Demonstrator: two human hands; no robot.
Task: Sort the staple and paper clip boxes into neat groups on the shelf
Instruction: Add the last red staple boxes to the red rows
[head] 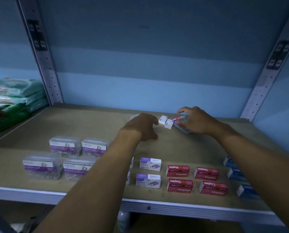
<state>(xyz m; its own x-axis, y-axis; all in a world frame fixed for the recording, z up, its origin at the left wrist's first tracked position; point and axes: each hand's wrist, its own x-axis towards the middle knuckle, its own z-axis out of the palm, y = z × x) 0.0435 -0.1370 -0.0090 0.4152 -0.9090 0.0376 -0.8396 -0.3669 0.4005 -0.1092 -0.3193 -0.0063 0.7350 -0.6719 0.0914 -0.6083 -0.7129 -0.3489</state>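
Observation:
At the back of the shelf lie two small white-and-purple staple boxes, a red staple box and a clear paper clip box. My left hand reaches in from the left, its fingertips at the nearer white box. My right hand arches over the red box and covers part of the clear box. Along the front stand grouped clear paper clip boxes, white-and-purple staple boxes, red staple boxes and blue boxes, the last partly hidden by my right forearm.
Grey perforated uprights frame the shelf against a blue wall. Stacked green packets fill the neighbouring shelf on the left. The shelf's white front edge runs below the groups. A faint clear box shows behind my left hand.

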